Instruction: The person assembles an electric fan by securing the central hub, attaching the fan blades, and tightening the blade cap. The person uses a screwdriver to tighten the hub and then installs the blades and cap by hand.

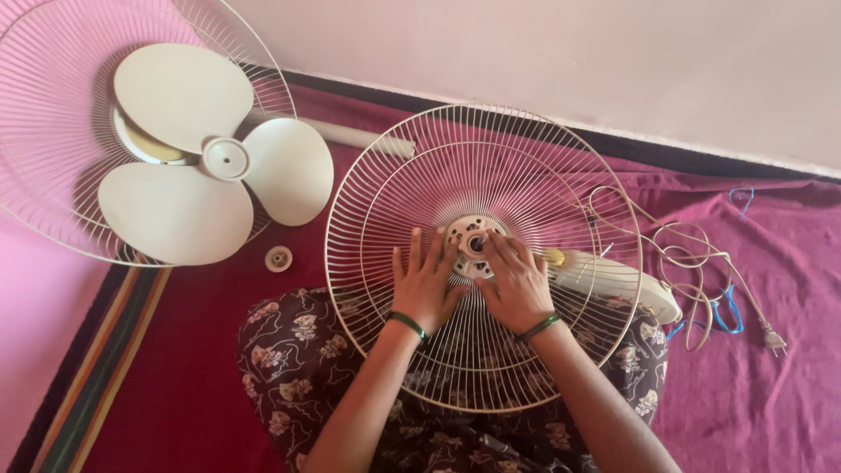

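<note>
A round cream wire fan guard (526, 158) rests on my lap, mounted over the fan's motor body (613, 278). My left hand (425, 285) lies flat on the wires just left of the white centre hub (473, 241), fingers spread. My right hand (515, 282) presses on the wires at the hub's lower right, fingertips touching the hub. Both wrists wear green bangles. A three-bladed cream fan blade (206, 158) lies on a second wire guard (53, 114) at the upper left. A small round white cap (279, 258) sits on the cloth between the two guards.
A beige power cord (692, 263) with plug (773, 338) coils at the right, with blue ties. A white pole (359, 138) lies behind the guard. Maroon cloth (193, 368) covers the floor, with a striped mat edge (96, 368) at the left. A pale wall (613, 61) stands behind.
</note>
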